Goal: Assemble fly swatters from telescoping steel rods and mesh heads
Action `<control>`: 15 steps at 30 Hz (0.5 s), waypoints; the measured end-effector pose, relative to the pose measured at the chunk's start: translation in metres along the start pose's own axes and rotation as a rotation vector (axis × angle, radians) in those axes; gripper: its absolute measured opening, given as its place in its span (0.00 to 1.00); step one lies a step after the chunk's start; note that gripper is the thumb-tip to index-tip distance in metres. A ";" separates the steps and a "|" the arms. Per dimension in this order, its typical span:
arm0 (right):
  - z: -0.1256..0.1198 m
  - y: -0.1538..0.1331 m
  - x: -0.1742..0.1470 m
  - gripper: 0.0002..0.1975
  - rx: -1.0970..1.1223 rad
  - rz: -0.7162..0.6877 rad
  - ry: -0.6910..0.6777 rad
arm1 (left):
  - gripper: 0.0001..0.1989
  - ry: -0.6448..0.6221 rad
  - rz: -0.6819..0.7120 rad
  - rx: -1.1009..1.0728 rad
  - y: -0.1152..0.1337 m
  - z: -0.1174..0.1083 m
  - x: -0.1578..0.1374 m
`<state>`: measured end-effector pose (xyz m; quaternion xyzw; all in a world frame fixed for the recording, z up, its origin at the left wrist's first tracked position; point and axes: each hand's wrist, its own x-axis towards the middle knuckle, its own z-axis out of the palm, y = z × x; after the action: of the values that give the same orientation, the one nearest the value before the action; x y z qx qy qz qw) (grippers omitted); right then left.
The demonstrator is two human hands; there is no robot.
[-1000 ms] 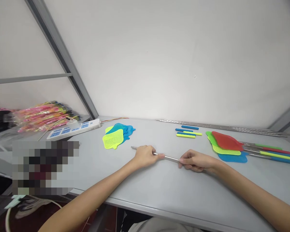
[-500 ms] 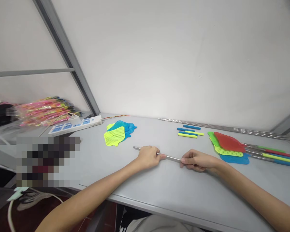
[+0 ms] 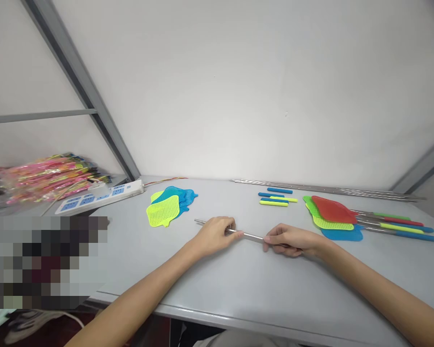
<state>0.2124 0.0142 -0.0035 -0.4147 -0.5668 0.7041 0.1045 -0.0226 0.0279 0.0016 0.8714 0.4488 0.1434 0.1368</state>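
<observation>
A thin metal rod [image 3: 253, 236] runs slantwise above the grey table, its free end out to the left. My left hand [image 3: 215, 235] is closed over its middle, the thumb pointing along it. At its right end my right hand [image 3: 285, 240] pinches it between thumb and fingers, which hide that end. Beyond my left hand lie loose fly swatter heads: a yellow mesh one [image 3: 163, 210] overlapping blue ones [image 3: 188, 196]. Several blue and yellow handle grips [image 3: 274, 203] lie beyond my right hand.
Fly swatters with red [image 3: 333, 210], green and blue heads are stacked at the right. Long metal rods [image 3: 325, 189] lie along the wall. At the left are a power strip [image 3: 99, 196], bagged colourful items [image 3: 54, 176] and a blurred-out patch. The table's front edge [image 3: 202, 313] is near me.
The view has turned a little to the right, so most things sit further left. Both hands keep hold of the rod; the left fingers look slightly looser around it.
</observation>
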 end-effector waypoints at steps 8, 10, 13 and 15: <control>-0.003 -0.001 -0.002 0.16 0.001 -0.015 -0.033 | 0.21 0.003 -0.077 -0.061 -0.004 -0.012 0.001; -0.003 -0.002 -0.003 0.16 -0.001 -0.013 -0.038 | 0.20 0.025 -0.055 -0.063 -0.005 -0.017 0.004; -0.004 -0.001 -0.002 0.16 -0.005 -0.024 -0.052 | 0.17 0.104 -0.013 -0.048 0.000 -0.026 0.004; -0.005 0.000 -0.001 0.16 0.000 -0.036 -0.058 | 0.15 0.177 0.050 -0.053 0.008 -0.030 -0.003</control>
<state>0.2165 0.0172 -0.0033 -0.3840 -0.5771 0.7137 0.1006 -0.0290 0.0242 0.0323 0.8624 0.4331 0.2350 0.1161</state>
